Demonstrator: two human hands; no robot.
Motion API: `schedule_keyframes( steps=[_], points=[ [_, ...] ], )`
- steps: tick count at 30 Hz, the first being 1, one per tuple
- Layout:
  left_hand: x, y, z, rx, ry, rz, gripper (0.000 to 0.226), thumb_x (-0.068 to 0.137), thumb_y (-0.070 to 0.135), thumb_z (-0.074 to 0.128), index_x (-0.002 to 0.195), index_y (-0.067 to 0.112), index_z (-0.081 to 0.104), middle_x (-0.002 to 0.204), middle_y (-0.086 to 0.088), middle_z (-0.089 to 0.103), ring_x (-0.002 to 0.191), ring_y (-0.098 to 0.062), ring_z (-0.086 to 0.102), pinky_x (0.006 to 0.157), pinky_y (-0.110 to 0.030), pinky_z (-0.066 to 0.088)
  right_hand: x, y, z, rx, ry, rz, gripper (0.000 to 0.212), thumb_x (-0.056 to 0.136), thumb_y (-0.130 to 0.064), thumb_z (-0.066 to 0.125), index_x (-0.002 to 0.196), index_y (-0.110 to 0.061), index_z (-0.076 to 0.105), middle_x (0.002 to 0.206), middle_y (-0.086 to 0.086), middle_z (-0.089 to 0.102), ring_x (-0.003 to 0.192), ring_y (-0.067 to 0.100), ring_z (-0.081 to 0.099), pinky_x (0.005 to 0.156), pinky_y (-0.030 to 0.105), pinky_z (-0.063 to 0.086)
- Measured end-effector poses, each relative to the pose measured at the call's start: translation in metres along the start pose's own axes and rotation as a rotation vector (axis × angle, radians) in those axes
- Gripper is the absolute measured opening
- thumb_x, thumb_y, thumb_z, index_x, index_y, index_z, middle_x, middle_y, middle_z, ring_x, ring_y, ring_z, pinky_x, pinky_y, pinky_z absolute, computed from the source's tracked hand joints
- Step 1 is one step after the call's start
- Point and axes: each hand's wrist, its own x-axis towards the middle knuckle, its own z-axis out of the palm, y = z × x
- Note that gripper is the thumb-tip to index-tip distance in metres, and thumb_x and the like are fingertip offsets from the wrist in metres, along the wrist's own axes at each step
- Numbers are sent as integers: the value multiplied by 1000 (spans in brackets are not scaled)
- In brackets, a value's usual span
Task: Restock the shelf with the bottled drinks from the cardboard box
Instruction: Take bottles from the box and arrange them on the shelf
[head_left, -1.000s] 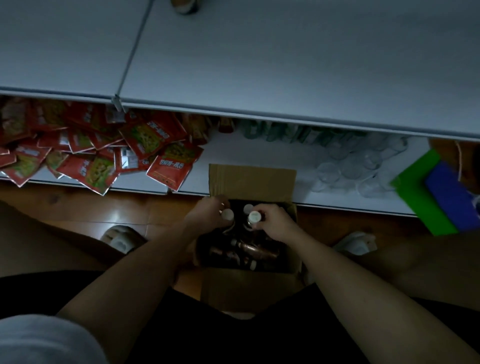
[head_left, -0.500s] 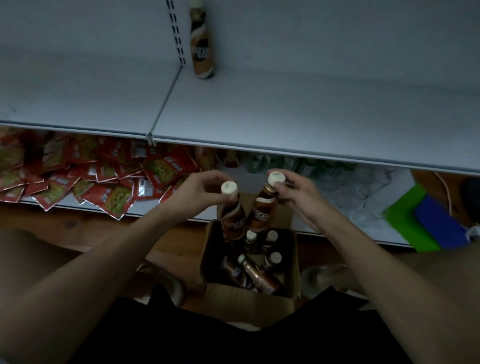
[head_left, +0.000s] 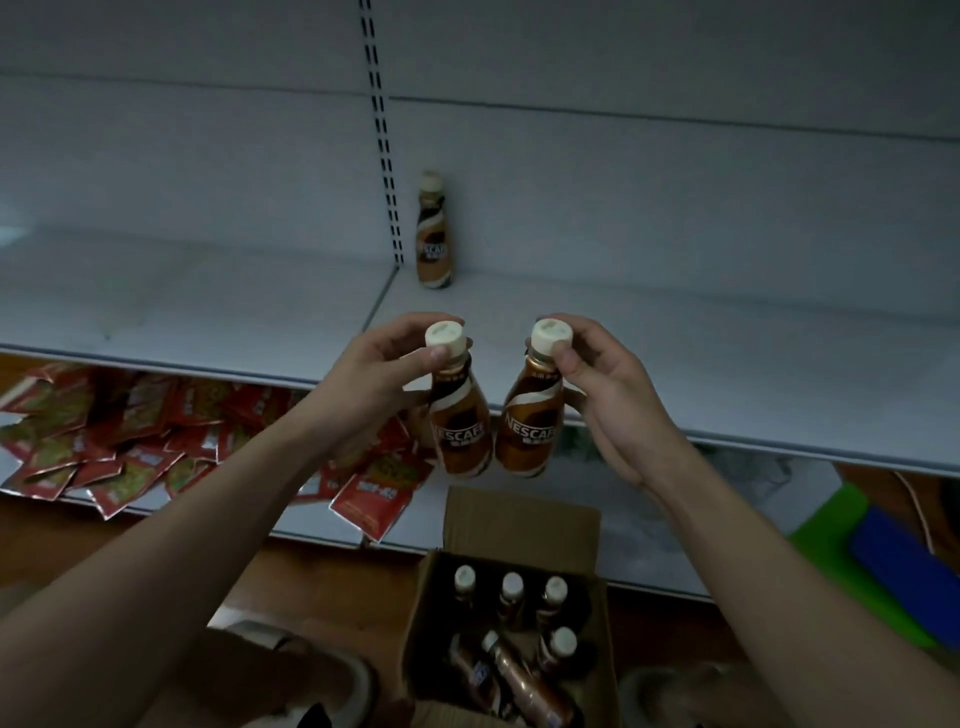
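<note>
A second ago both my hands were down in the box, fingers on caps; now they are up at mid-frame, each carrying a bottle clear of it. My left hand (head_left: 382, 371) pinches the left bottle (head_left: 460, 415) by its neck just under the cap, and my right hand (head_left: 605, 387) is closed the same way on the right bottle (head_left: 527, 421). The two bottles hang side by side, bases tilted slightly towards each other, close but I cannot tell whether they touch. They sit level with the front edge of the shelf (head_left: 675, 332), not yet over it.

The view has also swung upward, so the shelf board and its back panel now fill the upper half of the frame. One bottle already stands upright there (head_left: 434, 231), at top centre just right of the slotted upright. The box (head_left: 514, 525) is at the bottom centre on the floor, open, with several caps showing upright and at least one bottle lying on its side.

So I judge the pick as done and the carry as under way. Next comes setting this pair down beside the standing one. With most of the shelf bare and the box far from empty, the restock is at an early stage.
</note>
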Motion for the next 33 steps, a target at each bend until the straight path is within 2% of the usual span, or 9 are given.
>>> schedule_keyframes(
  steps=[6, 9, 11, 16, 20, 23, 29, 31, 33],
  points=[
    [23, 20, -18, 3, 48, 11, 32, 82, 29, 61, 113, 27, 64, 118, -4, 68, 117, -25, 60, 92, -52, 49, 39, -24, 9, 56, 43, 6, 22, 95, -23, 54, 100, -38, 69, 100, -12, 72, 92, 3, 66, 79, 31, 49],
    [40, 24, -29, 21, 76, 6, 31, 80, 32, 63, 111, 31, 66, 115, -4, 69, 115, -24, 61, 92, -55, 49, 59, -28, 12, 76, 52, 24, 21, 95, -27, 54, 108, -38, 67, 94, -14, 70, 80, -1, 67, 70, 26, 51],
    [54, 26, -37, 29, 96, -5, 33, 80, 33, 62, 113, 30, 64, 114, -4, 69, 112, -23, 62, 91, -56, 48, 75, -27, 14, 67, 66, 33, 24, 96, -28, 54, 116, -36, 64, 97, -12, 70, 78, -3, 67, 69, 24, 51],
    [88, 29, -56, 78, 132, -18, 29, 84, 37, 64, 113, 36, 64, 108, 7, 71, 113, -14, 60, 88, -53, 46, 120, -24, 24, 4, 116, 20, 25, 98, -31, 51, 119, -37, 61, 109, -13, 67, 89, -6, 66, 74, 24, 49],
    [112, 21, -69, 77, 205, -19, 23, 93, 34, 59, 114, 41, 63, 116, 4, 68, 116, -16, 58, 94, -58, 44, 155, -15, 29, -35, 149, -7, 23, 98, -29, 50, 116, -38, 61, 114, -8, 66, 103, 7, 64, 82, 31, 52],
    [127, 13, -76, 100, 213, -14, 20, 94, 37, 57, 111, 45, 63, 112, 9, 69, 112, -11, 61, 89, -51, 50, 181, -9, 31, -46, 155, -10, 22, 98, -29, 50, 114, -40, 61, 119, -3, 66, 108, 14, 64, 88, 35, 53],
    [149, -5, -85, 123, 235, 44, 18, 97, 39, 50, 107, 47, 62, 105, 14, 71, 97, 0, 66, 63, -23, 54, 223, 11, 34, -70, 156, -12, 28, 100, -27, 48, 125, -31, 57, 130, 5, 61, 117, 22, 60, 98, 42, 52],
    [154, -10, -87, 96, 260, 86, 20, 99, 38, 47, 110, 44, 62, 104, 14, 71, 93, 0, 66, 61, -19, 53, 230, 21, 35, -56, 196, -18, 28, 101, -26, 46, 126, -29, 57, 130, 5, 61, 117, 23, 60, 96, 42, 53],
    [156, -15, -87, 105, 274, 139, 22, 98, 41, 46, 114, 44, 61, 107, 15, 69, 98, -1, 65, 67, -18, 53, 235, 29, 34, -49, 208, -19, 28, 101, -25, 44, 126, -28, 56, 131, 6, 60, 119, 24, 59, 96, 41, 53]
  ],
)
